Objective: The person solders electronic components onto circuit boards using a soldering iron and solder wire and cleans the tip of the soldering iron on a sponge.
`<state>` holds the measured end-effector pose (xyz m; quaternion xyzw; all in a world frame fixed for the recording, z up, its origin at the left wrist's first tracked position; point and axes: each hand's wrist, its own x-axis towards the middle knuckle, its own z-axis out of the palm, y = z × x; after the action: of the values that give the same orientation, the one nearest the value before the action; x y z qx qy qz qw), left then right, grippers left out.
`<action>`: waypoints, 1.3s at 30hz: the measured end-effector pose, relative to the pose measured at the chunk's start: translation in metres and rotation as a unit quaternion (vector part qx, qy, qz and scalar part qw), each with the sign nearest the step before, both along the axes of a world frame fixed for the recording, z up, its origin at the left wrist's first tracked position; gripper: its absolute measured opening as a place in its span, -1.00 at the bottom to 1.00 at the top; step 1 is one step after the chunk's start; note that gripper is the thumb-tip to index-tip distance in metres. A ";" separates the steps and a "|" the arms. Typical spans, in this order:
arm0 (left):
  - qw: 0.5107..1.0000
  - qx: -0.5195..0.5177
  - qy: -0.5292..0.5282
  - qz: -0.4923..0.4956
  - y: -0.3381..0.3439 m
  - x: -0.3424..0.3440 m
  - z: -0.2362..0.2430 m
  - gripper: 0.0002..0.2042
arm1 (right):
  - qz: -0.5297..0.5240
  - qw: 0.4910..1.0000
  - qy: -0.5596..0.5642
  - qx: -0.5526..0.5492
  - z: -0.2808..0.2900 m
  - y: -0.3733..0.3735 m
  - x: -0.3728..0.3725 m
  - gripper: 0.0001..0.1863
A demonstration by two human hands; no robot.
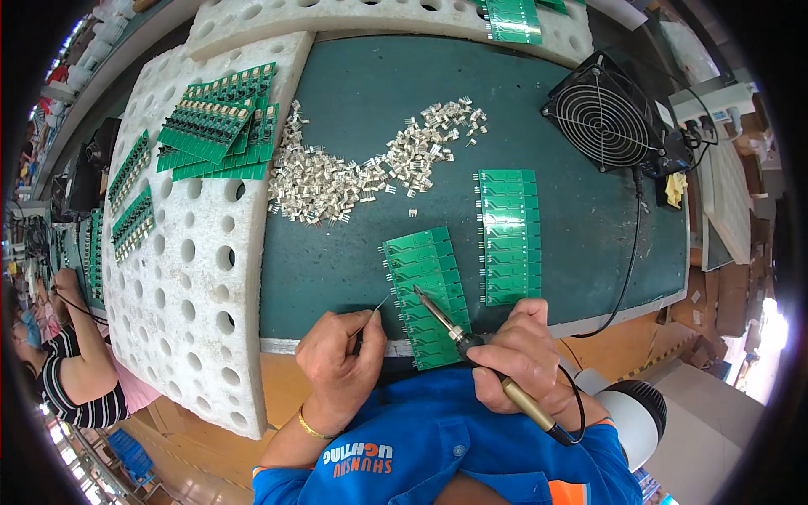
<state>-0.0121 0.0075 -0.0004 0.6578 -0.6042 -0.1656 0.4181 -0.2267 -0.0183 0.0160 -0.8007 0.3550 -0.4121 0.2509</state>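
Note:
My left hand is closed, pinching a thin silver wire that reaches toward the left edge of a green circuit board. My right hand is closed round a soldering iron with a gold-coloured handle. The iron's tip is over that board near its left row of pins, a little right of the wire's end. The board lies slightly tilted on the dark green mat. A second green board lies to its right. Many loose white connectors are heaped behind them.
Perforated white foam holds populated boards on the left; another foam slab runs along the back. A black fan stands at back right, its cable crossing the mat. A co-worker's arm is at far left.

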 end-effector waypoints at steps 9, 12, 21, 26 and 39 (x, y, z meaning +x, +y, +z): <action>1.000 0.019 0.017 0.003 0.004 0.003 -0.001 -0.85 | 0.012 1.000 -0.004 0.012 0.000 -0.002 -0.002 -0.73; 1.000 0.026 0.015 0.000 0.004 0.002 -0.001 -0.85 | 0.014 1.000 -0.014 0.016 -0.001 -0.002 -0.003 -0.73; 0.999 0.008 0.030 -0.028 0.009 0.000 -0.003 -0.85 | 0.023 0.999 -0.032 0.020 -0.001 0.001 -0.002 -0.74; 1.000 0.003 0.010 -0.021 0.008 -0.002 -0.002 -0.87 | 0.029 0.999 -0.026 0.027 -0.002 0.003 0.000 -0.73; 1.000 -0.008 0.010 -0.026 0.008 -0.005 -0.003 -0.86 | 0.019 0.999 -0.031 0.016 -0.004 0.003 0.003 -0.72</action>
<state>-0.0168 0.0155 -0.0038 0.6365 -0.6184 -0.1780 0.4252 -0.2238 -0.0152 0.0123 -0.7899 0.3381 -0.4265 0.2825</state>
